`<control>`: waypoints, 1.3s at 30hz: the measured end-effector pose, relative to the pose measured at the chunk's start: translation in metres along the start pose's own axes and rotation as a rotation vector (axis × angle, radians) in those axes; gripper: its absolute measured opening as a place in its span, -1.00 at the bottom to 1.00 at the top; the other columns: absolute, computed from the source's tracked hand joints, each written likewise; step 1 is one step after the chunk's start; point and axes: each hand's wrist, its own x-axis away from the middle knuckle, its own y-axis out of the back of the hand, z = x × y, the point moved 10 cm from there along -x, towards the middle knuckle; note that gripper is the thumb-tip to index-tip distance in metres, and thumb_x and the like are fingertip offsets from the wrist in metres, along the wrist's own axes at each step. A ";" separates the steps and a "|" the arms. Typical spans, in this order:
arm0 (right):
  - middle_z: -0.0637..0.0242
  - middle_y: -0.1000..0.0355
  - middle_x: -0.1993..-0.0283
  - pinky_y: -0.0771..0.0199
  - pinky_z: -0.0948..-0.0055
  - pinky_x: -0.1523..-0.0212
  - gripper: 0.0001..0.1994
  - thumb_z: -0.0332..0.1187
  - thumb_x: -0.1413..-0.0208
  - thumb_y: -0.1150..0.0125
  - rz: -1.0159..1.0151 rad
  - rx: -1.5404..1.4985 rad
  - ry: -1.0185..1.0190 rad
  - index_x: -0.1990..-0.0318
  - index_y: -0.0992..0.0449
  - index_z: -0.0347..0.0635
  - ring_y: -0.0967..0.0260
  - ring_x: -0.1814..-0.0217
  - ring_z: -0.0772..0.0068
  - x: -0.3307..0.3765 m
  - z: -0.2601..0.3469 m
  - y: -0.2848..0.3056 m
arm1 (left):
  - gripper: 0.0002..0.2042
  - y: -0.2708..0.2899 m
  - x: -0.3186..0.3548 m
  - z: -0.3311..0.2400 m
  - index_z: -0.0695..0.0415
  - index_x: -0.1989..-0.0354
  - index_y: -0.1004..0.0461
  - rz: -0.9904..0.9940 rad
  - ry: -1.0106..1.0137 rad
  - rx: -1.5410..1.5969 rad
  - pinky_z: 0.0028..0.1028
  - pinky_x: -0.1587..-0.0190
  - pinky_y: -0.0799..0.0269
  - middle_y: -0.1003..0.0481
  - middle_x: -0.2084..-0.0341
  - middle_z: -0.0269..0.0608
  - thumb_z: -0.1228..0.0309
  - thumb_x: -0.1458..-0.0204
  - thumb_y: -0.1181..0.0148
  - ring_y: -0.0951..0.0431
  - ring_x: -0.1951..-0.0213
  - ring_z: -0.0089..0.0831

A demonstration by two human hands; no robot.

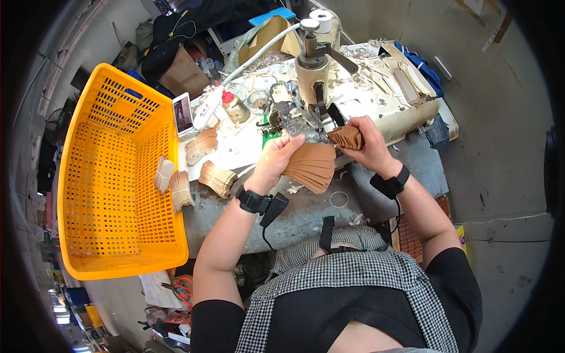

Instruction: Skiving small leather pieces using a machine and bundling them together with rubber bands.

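Sitting at L of the view, an orange plastic basket [112, 176] w/ perforated walls leans against the bench [306, 206]; two bundles of tan pieces [173, 183] lie inside it near its R wall. Bench top is grey, scuffed, littered w/ offcuts. At the back stands a cream-coloured machine [313, 70] w/ an upright post and a white hose running off to the L. In front of it, both hands work on a fanned stack of brown leather-like pieces [312, 166], held above the bench edge just below the machine head. Left hand [276, 160] supports the fan from the L side, fingers spread along its top edge, thumb under; grip closed on the stack. Right hand [368, 144] pinches a smaller bunch of pieces [346, 137] at the fan's upper R, fingers together on it. Both wrists carry black bands. More tied bundles [216, 177] sit on the bench L of the hands, near a phone [183, 115] propped upright and a small red-capped bottle [234, 106].
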 end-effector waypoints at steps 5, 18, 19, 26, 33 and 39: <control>0.15 -0.32 0.21 -0.31 0.26 0.12 -0.46 -0.55 0.37 -0.41 0.001 -0.005 -0.016 0.12 -0.31 -0.23 -0.26 0.15 0.05 0.000 -0.001 0.001 | -0.81 -0.017 0.007 -0.011 0.15 0.38 -0.51 0.115 -0.047 -0.018 -0.67 0.36 -0.37 -0.53 0.47 -0.42 0.28 -0.13 -0.19 -0.45 0.45 -0.75; 0.11 -0.27 0.23 -0.32 0.29 0.15 -0.51 -0.57 0.33 -0.36 -0.054 -0.024 -0.039 0.14 -0.31 -0.24 -0.26 0.17 0.04 0.003 -0.006 0.010 | -0.77 0.010 0.003 -0.004 0.12 0.43 -0.47 0.054 0.033 -0.201 -0.67 0.37 -0.37 -0.52 0.51 -0.43 0.23 -0.16 -0.15 -0.46 0.47 -0.76; 0.12 -0.27 0.23 -0.32 0.29 0.15 -0.51 -0.57 0.33 -0.35 -0.054 -0.015 -0.035 0.15 -0.31 -0.24 -0.26 0.18 0.04 0.002 -0.006 0.011 | -0.76 0.013 0.002 -0.004 0.12 0.43 -0.47 0.039 0.039 -0.222 -0.67 0.38 -0.37 -0.52 0.52 -0.43 0.22 -0.15 -0.15 -0.46 0.48 -0.76; 0.19 -0.30 0.16 -0.30 0.37 0.05 -0.61 -0.60 0.23 -0.29 0.029 -0.058 0.017 0.19 -0.31 -0.24 -0.28 0.08 0.16 -0.014 0.002 0.008 | -0.74 0.013 -0.011 -0.012 0.16 0.45 -0.50 -0.054 -0.004 -0.300 -0.65 0.44 -0.36 -0.53 0.54 -0.40 0.22 -0.13 -0.18 -0.44 0.53 -0.75; 0.19 -0.33 0.05 -0.25 0.25 -0.09 -0.57 -0.52 0.26 -0.40 0.194 0.116 0.135 0.20 -0.32 -0.19 -0.22 -0.10 0.07 -0.021 0.012 -0.008 | -0.76 0.003 -0.013 -0.010 0.16 0.43 -0.52 0.046 -0.029 -0.195 -0.64 0.42 -0.36 -0.53 0.53 -0.40 0.23 -0.07 -0.26 -0.44 0.51 -0.73; 0.18 -0.28 0.21 -0.29 0.27 0.06 -0.52 -0.52 0.31 -0.42 0.171 0.137 0.034 0.18 -0.31 -0.21 -0.23 0.08 0.09 -0.016 -0.005 -0.005 | -0.80 0.004 -0.003 -0.014 0.15 0.38 -0.52 0.119 -0.019 -0.123 -0.65 0.37 -0.40 -0.54 0.49 -0.41 0.27 -0.10 -0.22 -0.47 0.47 -0.72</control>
